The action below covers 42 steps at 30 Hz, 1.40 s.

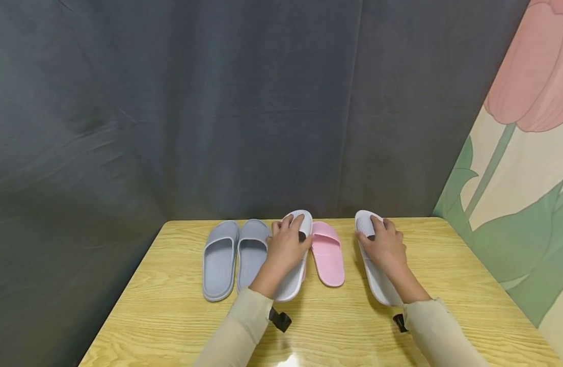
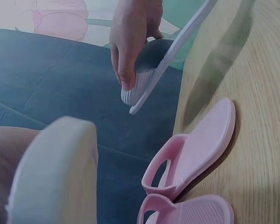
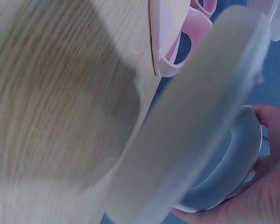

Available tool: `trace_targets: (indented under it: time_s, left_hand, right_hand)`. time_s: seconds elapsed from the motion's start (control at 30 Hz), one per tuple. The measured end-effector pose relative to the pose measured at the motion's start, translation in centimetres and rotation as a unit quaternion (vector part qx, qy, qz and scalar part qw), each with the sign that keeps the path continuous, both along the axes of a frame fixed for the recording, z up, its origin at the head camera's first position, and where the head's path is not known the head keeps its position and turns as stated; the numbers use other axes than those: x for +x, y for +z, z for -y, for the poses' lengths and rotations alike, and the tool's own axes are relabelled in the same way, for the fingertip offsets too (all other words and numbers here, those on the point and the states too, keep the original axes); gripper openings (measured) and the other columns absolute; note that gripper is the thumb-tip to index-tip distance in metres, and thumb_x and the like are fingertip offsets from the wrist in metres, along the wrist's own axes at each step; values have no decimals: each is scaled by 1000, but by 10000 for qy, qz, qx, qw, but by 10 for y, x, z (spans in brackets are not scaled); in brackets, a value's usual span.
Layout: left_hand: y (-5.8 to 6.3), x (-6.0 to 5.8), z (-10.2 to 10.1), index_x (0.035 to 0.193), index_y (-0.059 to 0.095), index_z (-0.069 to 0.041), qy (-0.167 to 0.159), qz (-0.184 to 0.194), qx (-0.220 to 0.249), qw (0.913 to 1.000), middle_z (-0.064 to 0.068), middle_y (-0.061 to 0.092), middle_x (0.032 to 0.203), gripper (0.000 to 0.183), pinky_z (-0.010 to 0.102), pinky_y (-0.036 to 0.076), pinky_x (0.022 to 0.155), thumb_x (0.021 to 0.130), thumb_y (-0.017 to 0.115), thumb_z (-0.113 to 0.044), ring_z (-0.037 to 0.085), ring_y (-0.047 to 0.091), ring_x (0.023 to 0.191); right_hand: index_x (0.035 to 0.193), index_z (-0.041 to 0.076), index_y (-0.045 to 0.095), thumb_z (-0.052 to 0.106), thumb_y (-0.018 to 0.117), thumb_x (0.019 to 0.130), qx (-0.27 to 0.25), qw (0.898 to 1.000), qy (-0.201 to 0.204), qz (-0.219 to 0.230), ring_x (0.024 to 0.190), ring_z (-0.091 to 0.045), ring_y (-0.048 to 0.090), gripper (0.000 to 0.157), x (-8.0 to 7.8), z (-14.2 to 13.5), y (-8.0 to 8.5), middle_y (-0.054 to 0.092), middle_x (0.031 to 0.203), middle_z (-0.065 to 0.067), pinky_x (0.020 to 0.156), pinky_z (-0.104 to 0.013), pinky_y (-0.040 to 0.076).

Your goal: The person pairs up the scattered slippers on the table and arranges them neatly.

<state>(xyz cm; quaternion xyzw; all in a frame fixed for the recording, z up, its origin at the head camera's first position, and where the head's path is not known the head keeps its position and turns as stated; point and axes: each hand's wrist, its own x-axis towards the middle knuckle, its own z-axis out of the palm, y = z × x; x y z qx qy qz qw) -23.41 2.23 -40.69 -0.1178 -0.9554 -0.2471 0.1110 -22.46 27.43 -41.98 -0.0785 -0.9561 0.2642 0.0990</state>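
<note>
My left hand [image 1: 283, 250] grips a white slipper [image 1: 290, 285] by its strap, and the slipper covers most of a pink slipper beneath it in the head view. To the right, my right hand [image 1: 385, 248] holds the matching white slipper [image 1: 378, 285], thumb and fingers around the ribbed strap [image 3: 235, 170]. In the left wrist view this second white slipper [image 2: 165, 58] hangs tilted above the tabletop, casting a shadow. Between the two hands a pink slipper [image 1: 329, 255] lies on the table. The left wrist view shows its pink mate [image 2: 203, 210] beside it.
Two grey slippers [image 1: 219, 270] lie side by side left of my left hand, toes toward the back edge. The wooden table [image 1: 162, 300] ends at a dark curtain [image 1: 263, 112]. A wall painted with a tulip [image 1: 524, 76] stands on the right.
</note>
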Motion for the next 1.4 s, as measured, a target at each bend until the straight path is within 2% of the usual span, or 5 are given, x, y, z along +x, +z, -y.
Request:
trace_targets:
  time_s: [0.2, 0.5, 0.8, 1.0, 1.4]
  left_hand:
    - [0, -1, -8, 153, 45, -26, 7, 71, -117, 9999, 9, 44, 156, 64, 63, 44, 92, 96, 62, -48, 37, 40, 134]
    - [-1, -1, -19, 152, 47, -25, -86, 79, 16, 9999, 9, 45, 155, 63, 63, 44, 93, 95, 63, -47, 37, 41, 132]
    - [-3, -2, -28, 152, 47, -25, -139, 117, 59, 9998, 8, 44, 155, 63, 59, 45, 87, 95, 64, -48, 35, 41, 131]
    - [-6, -3, -35, 153, 46, -27, -126, 119, -78, 9998, 8, 43, 156, 65, 59, 46, 86, 95, 63, -50, 36, 41, 132]
    - [-7, -6, -49, 151, 48, -26, -154, 25, -66, 9999, 9, 46, 152, 63, 59, 46, 85, 95, 65, -48, 35, 42, 130]
  right_hand:
    - [155, 5, 33, 42, 58, 98, -14, 10000, -28, -19, 131, -63, 32, 73, -1, 0, -1, 23, 156, -34, 94, -74, 35]
    - [154, 3, 35, 42, 57, 98, 24, 10000, 43, -86, 131, -64, 31, 72, 1, -1, -2, 25, 155, -35, 94, -76, 34]
    - [154, 3, 34, 41, 58, 98, -24, 9999, 72, -102, 132, -64, 30, 72, 2, 1, -1, 24, 155, -36, 96, -76, 34]
    - [154, 3, 35, 41, 58, 98, -63, 9999, 81, -89, 132, -64, 30, 72, 2, 2, 0, 25, 155, -35, 96, -75, 34]
    - [154, 2, 36, 41, 58, 98, -25, 9998, 135, -118, 131, -65, 32, 71, 1, 3, 1, 26, 155, -36, 95, -76, 35]
